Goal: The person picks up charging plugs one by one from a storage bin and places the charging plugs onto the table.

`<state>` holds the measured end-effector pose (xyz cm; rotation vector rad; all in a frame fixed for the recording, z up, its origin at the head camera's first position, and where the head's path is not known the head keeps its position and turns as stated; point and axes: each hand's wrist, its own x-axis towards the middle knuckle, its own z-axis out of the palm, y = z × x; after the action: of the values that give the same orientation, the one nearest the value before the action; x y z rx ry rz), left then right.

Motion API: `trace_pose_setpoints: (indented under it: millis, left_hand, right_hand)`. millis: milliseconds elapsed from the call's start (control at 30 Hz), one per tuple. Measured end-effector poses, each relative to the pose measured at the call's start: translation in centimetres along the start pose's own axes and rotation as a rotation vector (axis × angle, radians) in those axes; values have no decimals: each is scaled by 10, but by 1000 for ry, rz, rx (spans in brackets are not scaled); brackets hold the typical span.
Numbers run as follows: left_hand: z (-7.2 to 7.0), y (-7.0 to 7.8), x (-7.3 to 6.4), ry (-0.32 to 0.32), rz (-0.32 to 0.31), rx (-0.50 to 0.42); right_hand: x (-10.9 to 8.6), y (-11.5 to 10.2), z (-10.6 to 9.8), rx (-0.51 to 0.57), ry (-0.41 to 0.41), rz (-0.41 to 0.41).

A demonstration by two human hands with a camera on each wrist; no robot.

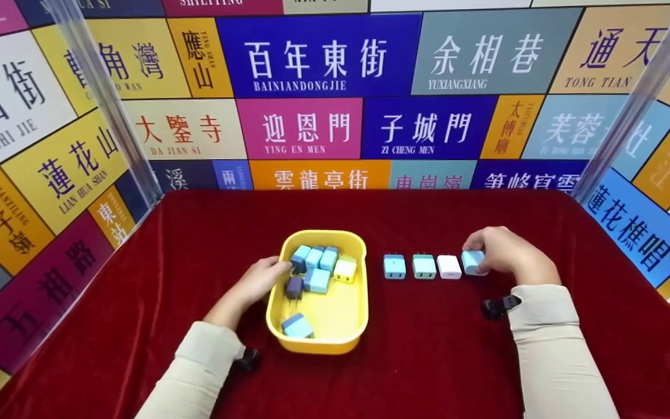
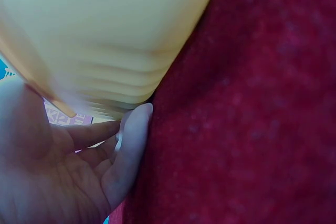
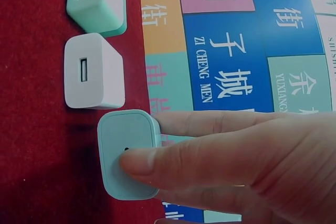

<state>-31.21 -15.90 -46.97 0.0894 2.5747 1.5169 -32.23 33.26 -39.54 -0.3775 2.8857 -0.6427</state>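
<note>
My right hand (image 1: 501,250) pinches a light blue USB wall charger (image 1: 473,262) at the right end of a row. The right wrist view shows the thumb against its flat face (image 3: 128,177) and fingers behind it. Left of it stand a white charger (image 1: 449,266), a green-and-blue charger (image 1: 424,266) and a blue charger (image 1: 394,266). My left hand (image 1: 260,278) rests against the outer left side of a yellow plastic bin (image 1: 364,302), its fingertips touching the wall. Inside lie several blue chargers (image 1: 316,280), a yellow charger (image 1: 345,270) and a dark purple charger (image 1: 294,287).
A dark red velvet cloth (image 1: 428,349) covers the table. Colourful panels with street names (image 1: 317,55) stand behind and at both sides. Clear upright posts (image 1: 631,105) rise at the table's back corners.
</note>
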Motion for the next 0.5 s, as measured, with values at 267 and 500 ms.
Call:
trace_pose_setpoints:
  millis: [267,500]
  left_hand:
    - [0,1,0,2,3,0]
    - [0,1,-1,-1,-3,-5]
  right_hand:
    - [1,4,2,-1,-8,-6]
    - [2,4,4,2,-21,15]
